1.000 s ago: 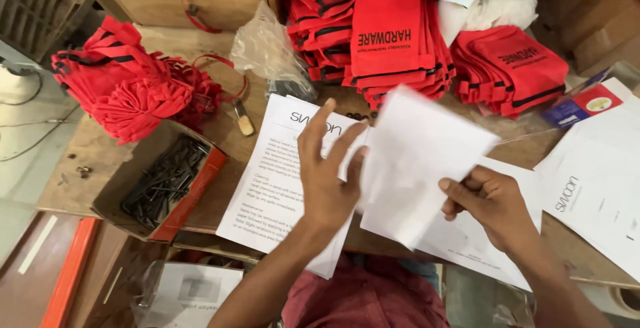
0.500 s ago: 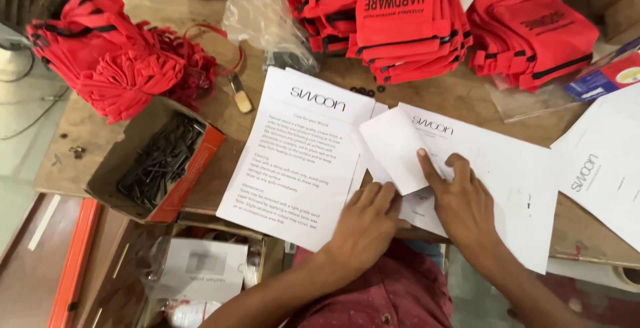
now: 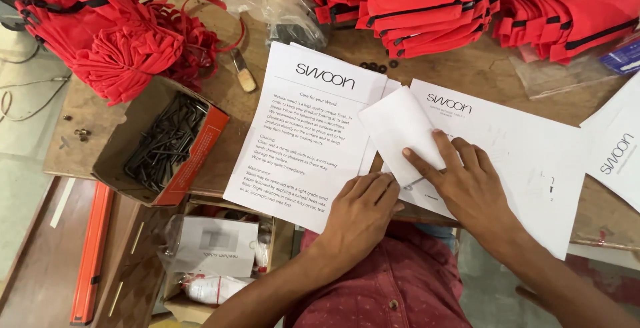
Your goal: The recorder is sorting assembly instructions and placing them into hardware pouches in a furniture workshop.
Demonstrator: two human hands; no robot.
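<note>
the right hand (image 3: 467, 185) lies flat and open on a folded white sheet (image 3: 400, 135), fingers spread and pressing it down onto the paper beneath; it grips nothing. the left hand (image 3: 360, 218) rests just at its nine o'clock, fingers loosely curled with the tips on the lower edge of a printed care sheet (image 3: 303, 135), touching but not clasping it. the folded sheet sits at the centre of the wooden table (image 3: 467, 68), overlapping the care sheet at its nine o'clock and a second printed sheet (image 3: 527, 148) at its three o'clock. another white sheet (image 3: 617, 151) lies further out at three o'clock.

at nine o'clock from the hands an open cardboard box (image 3: 200, 141) with orange-red sides holds a heap of dark metal allen keys (image 3: 160, 141). at seven o'clock, below the table edge, a lower carton (image 3: 200, 255) holds clear plastic packets with white paper inside. at twelve o'clock a crumpled clear plastic bag (image 3: 273, 1) holds something dark that i cannot make out. stacks of red fabric pouches (image 3: 427, 1) with black trim fill twelve to two o'clock, and a loose pile of red drawstring bags (image 3: 113, 35) sits at ten o'clock. a small wooden-handled tool (image 3: 243, 75) lies between that pile and the care sheet.
</note>
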